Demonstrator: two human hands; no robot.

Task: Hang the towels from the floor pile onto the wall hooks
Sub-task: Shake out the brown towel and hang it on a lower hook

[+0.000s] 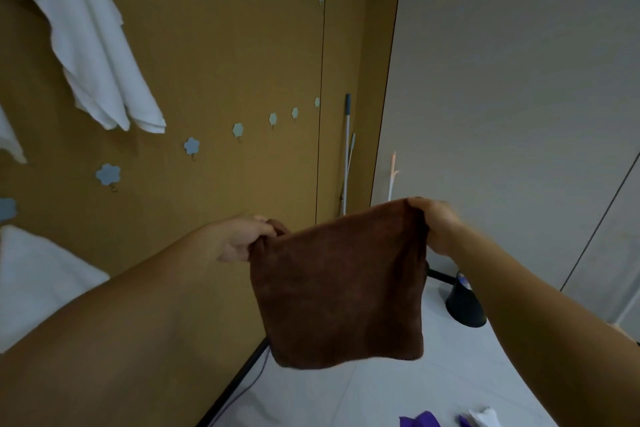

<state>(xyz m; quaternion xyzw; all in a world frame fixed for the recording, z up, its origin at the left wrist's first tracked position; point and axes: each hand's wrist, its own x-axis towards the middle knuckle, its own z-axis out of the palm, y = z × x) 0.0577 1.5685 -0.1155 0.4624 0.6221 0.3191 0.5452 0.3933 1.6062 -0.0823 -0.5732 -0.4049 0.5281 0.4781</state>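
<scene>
Here, tan wall [207, 62] with flower-shaped hooks [108, 174] in two slanting rows (most bare). White towel [93, 45] hung at upper left. Brown towel [341, 284] spread in mid-air, clear of the floor [398, 381], pinched at its top corners by left hand [242, 241] and right hand [438, 224]. Purple cloth [420, 420] at bottom edge.

Mustard wall panel [214, 73] left & behind grip, grey wall [512, 73] right; pale tiled floor [381, 399] below, mop handle [346, 149] in corner.
</scene>
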